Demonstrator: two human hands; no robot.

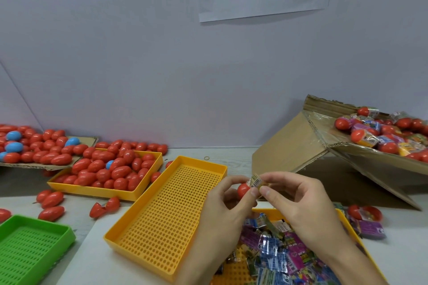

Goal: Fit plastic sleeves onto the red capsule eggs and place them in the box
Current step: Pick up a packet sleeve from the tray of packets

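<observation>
My left hand [225,201] grips a red capsule egg [243,190] by its left end. My right hand [294,199] pinches a small printed plastic sleeve [255,180] at the egg's right end; how far the sleeve sits over the egg is hidden by my fingers. Both hands hover above the front of the table, over a yellow tray of loose printed sleeves [275,252]. The cardboard box [301,143] stands tilted at the right, holding several sleeved red eggs [379,134].
An empty perforated yellow tray [166,213] lies left of my hands. Behind it a yellow tray of red eggs [108,171], more red and blue eggs on cardboard [34,148]. A green tray [30,245] sits front left. Loose eggs lie scattered.
</observation>
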